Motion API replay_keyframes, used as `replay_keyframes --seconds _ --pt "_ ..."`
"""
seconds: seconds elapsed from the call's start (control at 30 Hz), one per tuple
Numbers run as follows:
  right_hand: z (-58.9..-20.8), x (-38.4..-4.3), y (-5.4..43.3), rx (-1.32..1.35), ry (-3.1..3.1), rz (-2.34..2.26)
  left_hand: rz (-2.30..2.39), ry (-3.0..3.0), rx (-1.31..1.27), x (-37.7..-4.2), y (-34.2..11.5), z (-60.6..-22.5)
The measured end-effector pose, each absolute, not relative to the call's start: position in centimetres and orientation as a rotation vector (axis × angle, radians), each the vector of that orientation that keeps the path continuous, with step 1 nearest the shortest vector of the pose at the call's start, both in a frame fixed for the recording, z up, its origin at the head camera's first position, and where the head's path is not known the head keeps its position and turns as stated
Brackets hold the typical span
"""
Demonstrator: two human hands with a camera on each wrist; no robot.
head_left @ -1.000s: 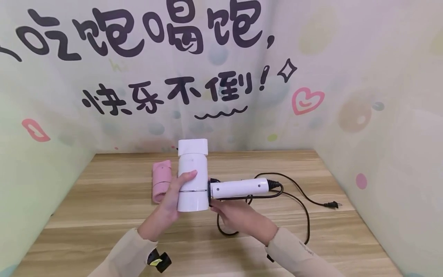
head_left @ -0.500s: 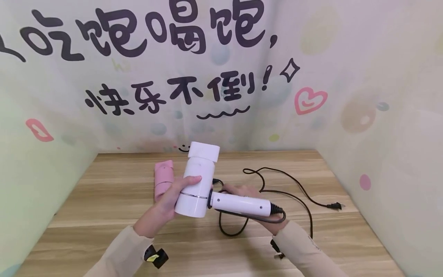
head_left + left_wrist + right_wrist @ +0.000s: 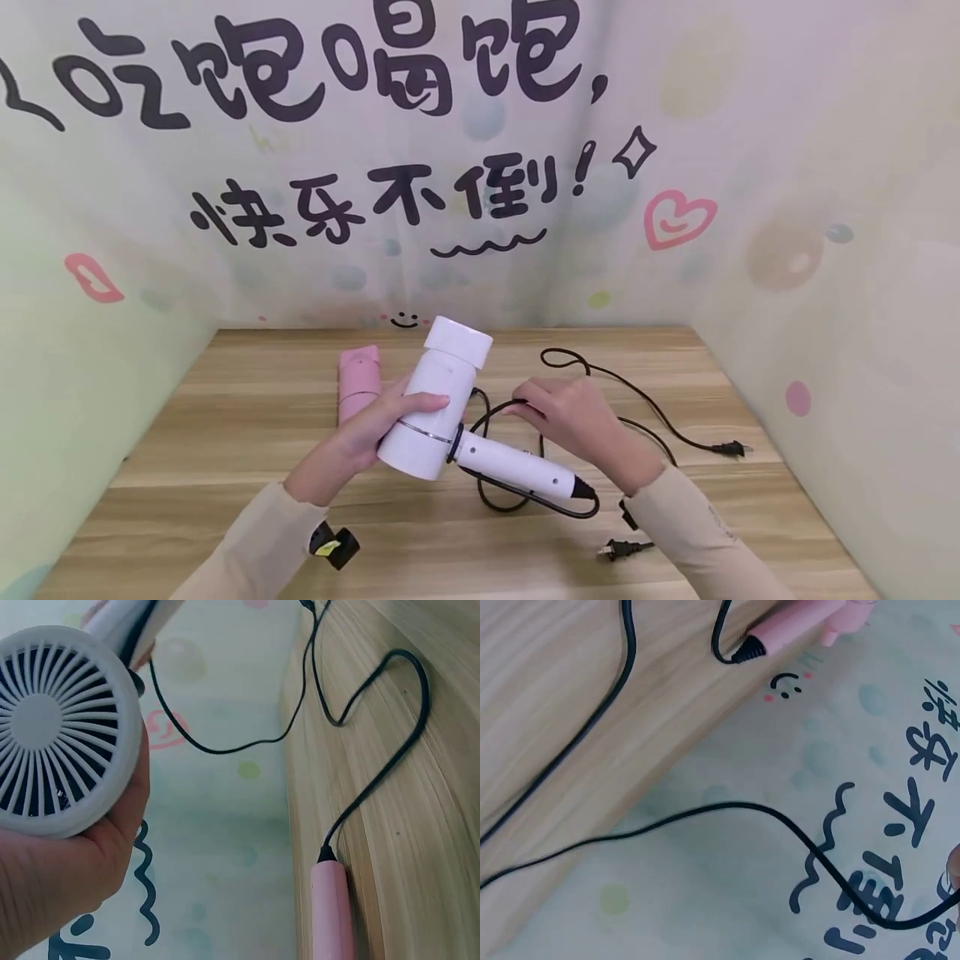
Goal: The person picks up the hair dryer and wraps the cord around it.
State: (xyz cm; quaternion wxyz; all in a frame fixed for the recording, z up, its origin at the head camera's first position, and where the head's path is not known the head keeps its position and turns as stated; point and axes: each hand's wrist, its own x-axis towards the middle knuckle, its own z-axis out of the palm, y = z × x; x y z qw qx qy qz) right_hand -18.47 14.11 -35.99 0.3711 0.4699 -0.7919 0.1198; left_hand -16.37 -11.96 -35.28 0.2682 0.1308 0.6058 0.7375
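Woodgrain table (image 3: 225, 454), lettered backdrop (image 3: 592, 267) behind white hairdryer (image 3: 441, 427)

- Left grip (image 3: 372, 427): fingers curled, thumb pointing right.
- Right grip (image 3: 576, 415): thumb and fingers pinched, directed left.
- Both forearms (image 3: 255, 533) slant inward from near.

A white hair dryer (image 3: 437, 427) with black cord (image 3: 892, 924) tilts above the table (image 3: 225, 450).

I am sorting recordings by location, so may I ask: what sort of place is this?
Probably a small staged booth: a wood-grain tabletop meets a printed backdrop with large Chinese lettering, and pale side panels close it in.
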Motion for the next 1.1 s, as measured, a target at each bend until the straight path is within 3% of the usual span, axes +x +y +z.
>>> replay_keyframes --seconds 0.57,1.1 --pt "-34.3 -15.5 12.2 1.132 -2.036 0.216 1.842 2.229 0.256 -16.0 -10.1 -34.8" --pt "-33.5 -12.1 10.6 1.006 -2.407 0.274 2.012 2.441 0.134 -16.0 -10.0 -35.3"
